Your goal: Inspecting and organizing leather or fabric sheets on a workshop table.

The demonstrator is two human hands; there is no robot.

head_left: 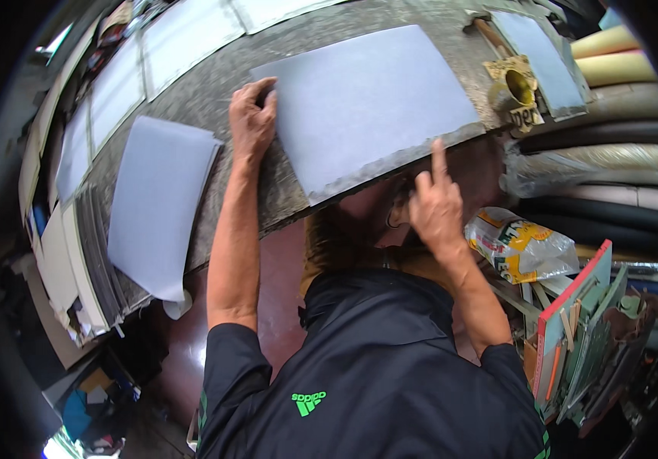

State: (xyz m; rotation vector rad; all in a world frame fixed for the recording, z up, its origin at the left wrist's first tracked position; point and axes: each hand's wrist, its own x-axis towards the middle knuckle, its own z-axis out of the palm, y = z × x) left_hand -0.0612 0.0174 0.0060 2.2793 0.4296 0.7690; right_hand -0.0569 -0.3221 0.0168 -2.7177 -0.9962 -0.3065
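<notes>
A large pale blue-grey sheet (367,99) lies on the worn worktable, with a darker, smeared strip along its near edge. At its far left corner, my left hand (254,118) is closed, fingers curled over the sheet's edge. My right hand (437,203) is at the near edge towards the right. Its index finger is stretched out with the tip on the grey strip, while the other fingers are partly bent; nothing shows in this hand. To the left lies a stack of similar sheets (157,199), curling over the table's front edge.
More pale sheets (183,50) lie along the table's far side. A tin (511,90) lies tilted at the right end, beside a sheet-covered board (539,61). Rolls of material (612,161) are stacked at right, above a plastic bag (524,245). Boards (573,321) lean below.
</notes>
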